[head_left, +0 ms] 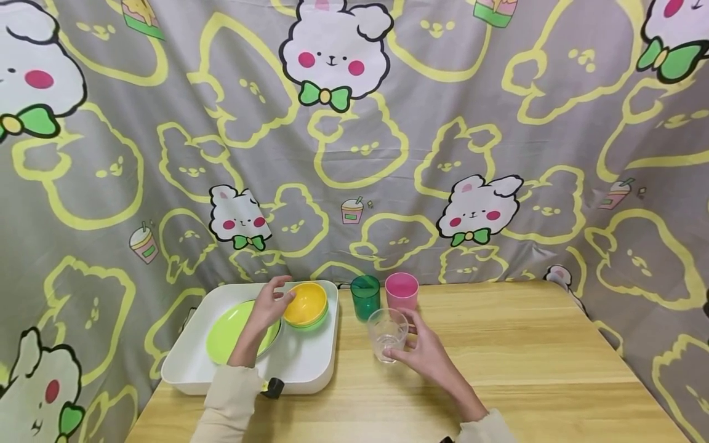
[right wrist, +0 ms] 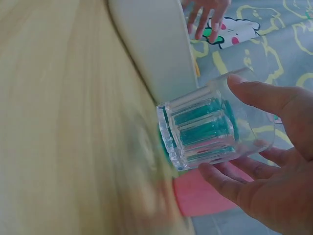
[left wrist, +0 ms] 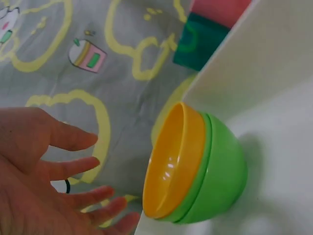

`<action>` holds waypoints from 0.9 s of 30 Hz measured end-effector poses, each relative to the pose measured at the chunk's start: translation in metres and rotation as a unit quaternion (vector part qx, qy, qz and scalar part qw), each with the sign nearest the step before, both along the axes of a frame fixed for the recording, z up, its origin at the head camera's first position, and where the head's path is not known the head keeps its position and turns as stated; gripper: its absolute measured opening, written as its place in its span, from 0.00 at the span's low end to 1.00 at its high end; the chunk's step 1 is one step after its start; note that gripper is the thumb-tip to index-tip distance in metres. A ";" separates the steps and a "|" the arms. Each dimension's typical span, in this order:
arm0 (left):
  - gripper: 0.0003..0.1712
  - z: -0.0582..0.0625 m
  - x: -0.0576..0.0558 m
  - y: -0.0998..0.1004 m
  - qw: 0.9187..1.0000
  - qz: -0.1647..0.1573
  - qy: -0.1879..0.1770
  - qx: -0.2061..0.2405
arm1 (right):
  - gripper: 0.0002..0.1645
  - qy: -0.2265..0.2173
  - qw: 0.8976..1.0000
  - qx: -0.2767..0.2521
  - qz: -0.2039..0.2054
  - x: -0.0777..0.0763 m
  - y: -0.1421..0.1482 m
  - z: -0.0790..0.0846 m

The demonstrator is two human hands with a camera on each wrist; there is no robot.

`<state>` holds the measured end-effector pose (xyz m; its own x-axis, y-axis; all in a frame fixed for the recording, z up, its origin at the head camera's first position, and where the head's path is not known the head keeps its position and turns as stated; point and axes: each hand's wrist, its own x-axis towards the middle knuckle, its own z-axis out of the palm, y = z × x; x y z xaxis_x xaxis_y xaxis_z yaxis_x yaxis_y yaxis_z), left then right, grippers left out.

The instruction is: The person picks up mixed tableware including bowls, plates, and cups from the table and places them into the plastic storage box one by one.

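Note:
My right hand [head_left: 423, 347] grips a clear cup [head_left: 386, 335] near the tabletop, thumb on one side and fingers on the other. In the right wrist view the clear cup [right wrist: 205, 122] shows a ribbed lower part. Just behind it are a green cup [head_left: 365, 298] and a pink cup [head_left: 402, 290]. My left hand [head_left: 269, 306] is over the white tray with its fingers spread and nothing in them. Beside its fingers, a yellow bowl [left wrist: 171, 161] sits nested in a green bowl [left wrist: 222, 171]. A lime-green plate [head_left: 229, 332] lies partly under the left forearm.
The white tray [head_left: 188, 363] with raised walls stands at the left of the wooden table [head_left: 498, 344]. A grey curtain [head_left: 354, 166] with rabbit drawings hangs right behind the table's back edge.

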<state>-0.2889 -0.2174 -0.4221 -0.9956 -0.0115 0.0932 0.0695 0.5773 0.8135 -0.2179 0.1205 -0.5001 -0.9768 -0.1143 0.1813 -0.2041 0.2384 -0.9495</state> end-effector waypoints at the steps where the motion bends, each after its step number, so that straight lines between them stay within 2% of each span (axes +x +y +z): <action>1: 0.27 0.001 0.001 0.001 1.000 -0.001 0.001 0.011 | 0.55 0.000 1.000 0.001 -0.005 0.000 0.002 0.002; 5: 0.28 0.007 0.007 0.007 0.998 -0.030 0.013 0.053 | 0.55 0.008 1.000 0.007 -0.020 0.000 0.014 0.009; 6: 0.30 0.013 0.012 0.011 0.997 -0.043 0.014 0.065 | 0.55 0.012 1.000 0.008 -0.021 -0.001 0.016 0.011; 9: 0.33 0.015 0.017 0.018 0.993 -0.075 0.024 0.085 | 0.54 0.023 0.999 0.006 -0.023 -0.001 0.024 0.017; 12: 0.36 0.012 0.022 0.025 0.990 -0.097 0.024 0.103 | 0.53 0.033 0.999 -0.003 -0.023 -0.001 0.029 0.022; 13: 0.36 0.006 0.020 0.026 0.989 -0.102 0.029 0.106 | 0.53 0.036 0.999 -0.006 -0.024 -0.001 0.030 0.023; 18: 0.37 0.002 0.022 0.041 0.983 -0.125 0.043 0.130 | 0.53 0.044 0.998 -0.013 -0.031 0.001 0.037 0.029; 27: 0.45 -0.001 0.025 0.068 0.963 -0.182 0.048 0.193 | 0.53 0.053 0.998 -0.019 -0.041 0.004 0.042 0.039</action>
